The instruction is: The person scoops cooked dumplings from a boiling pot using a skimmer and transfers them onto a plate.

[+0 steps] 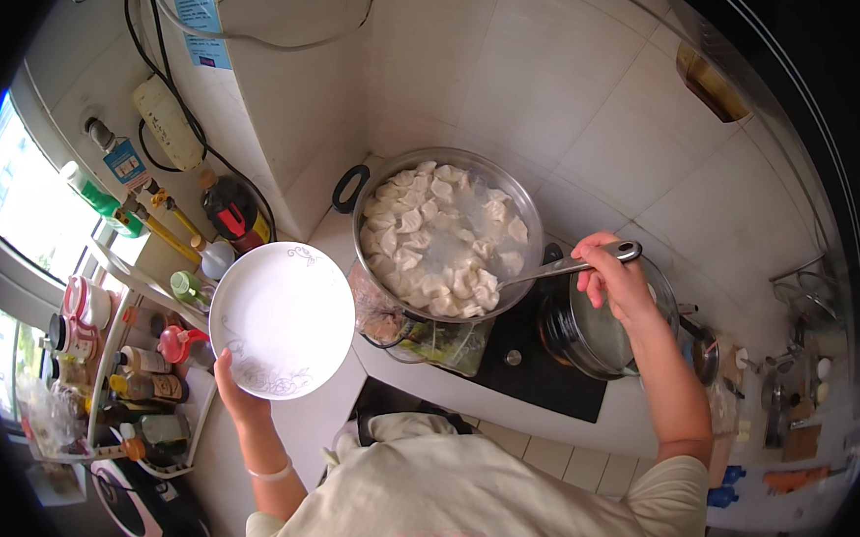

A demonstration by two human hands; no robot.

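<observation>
My left hand grips the lower rim of a white plate with a grey floral pattern, held bare beside the pot. Fingers of my right hand close around the handle of a metal utensil, likely a ladle or skimmer. Its working end is hidden among the dumplings at the pot's right side. The wide steel pot has black handles and holds many pale dumplings in cloudy, steaming water. Several dumplings are heaped near the utensil's end.
Right of the pot, a glass-lidded pan occupies the black cooktop. Bagged greens lie at the pot's near side. A dark sauce bottle stands behind the plate, and a rack of condiments is at left. Tiled wall rises behind.
</observation>
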